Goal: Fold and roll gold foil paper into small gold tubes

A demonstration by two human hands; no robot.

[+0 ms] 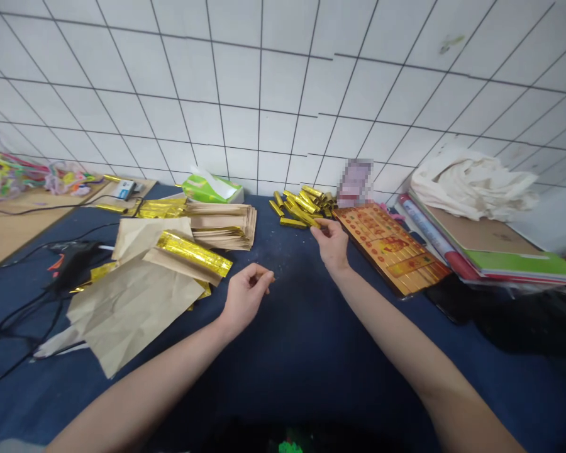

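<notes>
- Your right hand (332, 244): pinching one gold roll (307, 218).
- Your left hand (246, 294): curled, contents unclear.
- At your left: brown paper (134, 314), glue gun (75, 263).
- Beside your right wrist: patterned board (391, 246).

Lit moderately and coolly from somewhere out of frame, brightest across the white tiled wall (236, 82), greying toward the upper right corner and sinking to near-black along the bottom of the navy counter (283, 352) and in the black shape (532, 321) at lower right. Glinting yellow off the gold foil strip (195, 253) and the heaped gold foil tubes (304, 200), otherwise soft in shadow. Stretched by a wide lens, bent in the fanning, occasionally broken tile lines (261, 82), smeared on the tangled pastel strands (63, 179) at the left edge, and masked by coarse pixel blocks (355, 182) above the orange-gold printed panel (391, 245).
</notes>
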